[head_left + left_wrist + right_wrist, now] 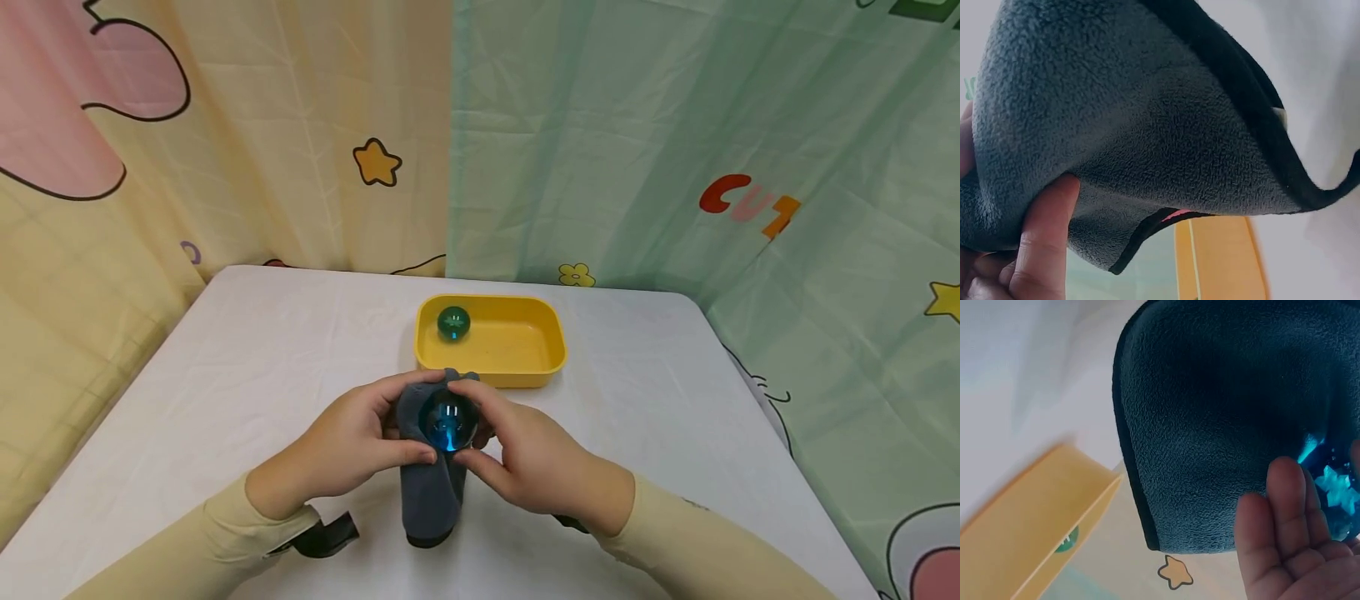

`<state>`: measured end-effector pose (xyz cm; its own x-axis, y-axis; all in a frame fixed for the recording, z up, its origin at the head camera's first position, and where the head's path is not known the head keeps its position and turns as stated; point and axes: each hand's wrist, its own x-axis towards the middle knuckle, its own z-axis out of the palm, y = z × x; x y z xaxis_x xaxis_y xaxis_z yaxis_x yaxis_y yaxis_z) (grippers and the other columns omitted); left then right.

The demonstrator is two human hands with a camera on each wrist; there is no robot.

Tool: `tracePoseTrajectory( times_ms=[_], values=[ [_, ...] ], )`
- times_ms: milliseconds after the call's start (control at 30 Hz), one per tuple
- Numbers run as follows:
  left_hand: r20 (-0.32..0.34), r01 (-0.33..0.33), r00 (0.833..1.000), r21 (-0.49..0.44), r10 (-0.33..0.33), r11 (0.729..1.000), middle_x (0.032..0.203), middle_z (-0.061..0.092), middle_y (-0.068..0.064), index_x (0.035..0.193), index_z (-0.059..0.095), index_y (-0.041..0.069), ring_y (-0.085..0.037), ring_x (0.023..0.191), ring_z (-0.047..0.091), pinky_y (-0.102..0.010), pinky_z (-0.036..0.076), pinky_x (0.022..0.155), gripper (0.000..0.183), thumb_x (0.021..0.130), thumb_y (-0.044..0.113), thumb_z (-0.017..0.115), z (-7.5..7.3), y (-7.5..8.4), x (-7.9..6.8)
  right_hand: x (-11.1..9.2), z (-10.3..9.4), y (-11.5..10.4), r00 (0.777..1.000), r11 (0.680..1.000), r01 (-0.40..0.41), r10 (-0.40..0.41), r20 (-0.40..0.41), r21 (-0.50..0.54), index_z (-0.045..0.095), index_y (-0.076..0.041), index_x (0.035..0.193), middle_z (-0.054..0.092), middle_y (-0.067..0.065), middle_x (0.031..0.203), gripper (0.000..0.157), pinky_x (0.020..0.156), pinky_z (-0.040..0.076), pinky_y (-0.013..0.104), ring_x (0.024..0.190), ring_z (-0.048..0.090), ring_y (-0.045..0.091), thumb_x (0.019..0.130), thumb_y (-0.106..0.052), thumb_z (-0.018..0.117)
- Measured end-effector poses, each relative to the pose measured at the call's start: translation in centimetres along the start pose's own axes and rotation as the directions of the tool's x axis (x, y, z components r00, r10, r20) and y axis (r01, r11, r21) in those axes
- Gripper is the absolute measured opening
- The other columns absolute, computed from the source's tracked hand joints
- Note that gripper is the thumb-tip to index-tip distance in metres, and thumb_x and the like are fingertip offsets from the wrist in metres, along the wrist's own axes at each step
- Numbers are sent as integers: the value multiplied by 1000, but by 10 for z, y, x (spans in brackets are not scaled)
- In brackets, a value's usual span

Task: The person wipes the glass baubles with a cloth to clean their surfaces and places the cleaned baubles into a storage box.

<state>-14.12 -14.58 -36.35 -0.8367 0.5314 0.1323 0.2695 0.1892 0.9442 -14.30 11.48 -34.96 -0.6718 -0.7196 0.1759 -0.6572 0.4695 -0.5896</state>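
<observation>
A clear blue ball (448, 421) lies against a dark grey plush cloth (427, 500) with black edging, held above the white table. My left hand (345, 442) grips the cloth from the left, thumb in front; in the left wrist view its finger (1047, 231) presses into the grey pile. From the right, my right hand (536, 458) holds the ball between thumb and fingers. A pale star-like shape shows inside the ball (1338, 487) in the right wrist view. The cloth's lower end hangs down toward me.
Just beyond the hands stands a shallow yellow tray (517, 380) with a clear green ball (453, 323) in its left part. The white-covered table (315, 333) reaches to printed curtains (570, 150) at the back and sides. A black strap (326, 536) hangs at the left wrist.
</observation>
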Motion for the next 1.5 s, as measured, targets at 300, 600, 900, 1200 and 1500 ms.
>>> tracePoseTrajectory(
  times_ms=[300, 600, 900, 1200, 1500],
  values=[
    [24, 4, 1000, 1, -4, 1000, 134, 71, -14, 157, 47, 9, -15, 100, 74, -32, 65, 82, 78, 89, 19, 86, 2, 1, -1, 2, -3, 0, 999, 999, -43, 43, -19, 11, 45, -4, 143, 64, -6, 77, 60, 56, 49, 17, 62, 49, -3, 98, -28, 76],
    [25, 7, 1000, 68, -8, 998, 123, 75, -11, 156, 48, 8, -13, 92, 74, -31, 65, 78, 78, 89, 19, 87, 4, 0, 0, 3, 3, 4, 995, 993, -86, 90, -48, 82, 56, -7, 136, 68, -5, 84, 44, 59, 51, 19, 69, 55, 0, 103, -33, 69],
    [6, 9, 1000, 16, -10, 1000, 132, 72, -14, 157, 46, 8, -15, 102, 75, -33, 65, 83, 80, 89, 17, 87, 1, 0, 1, 0, -1, 1, 1000, 999, -27, 27, 13, 24, 31, -15, 158, 69, 0, 119, 75, 75, 59, 20, 91, 63, 8, 99, -23, 76],
    [24, 25, 999, 5, -25, 1000, 134, 71, -14, 156, 48, 10, -16, 98, 74, -32, 65, 81, 78, 89, 19, 86, 2, 0, 0, 1, -2, 3, 999, 999, -29, 30, 27, -25, 38, -6, 148, 63, -7, 82, 65, 60, 50, 17, 67, 51, -1, 100, -30, 74],
    [45, 30, 999, 22, -31, 999, 126, 74, -11, 156, 48, 10, -15, 95, 74, -31, 65, 80, 78, 89, 21, 87, 5, -1, 1, 3, 2, 4, 994, 993, -106, 107, -11, 53, 55, -7, 127, 68, -5, 82, 38, 59, 50, 19, 67, 54, 0, 103, -32, 70]
  ],
)
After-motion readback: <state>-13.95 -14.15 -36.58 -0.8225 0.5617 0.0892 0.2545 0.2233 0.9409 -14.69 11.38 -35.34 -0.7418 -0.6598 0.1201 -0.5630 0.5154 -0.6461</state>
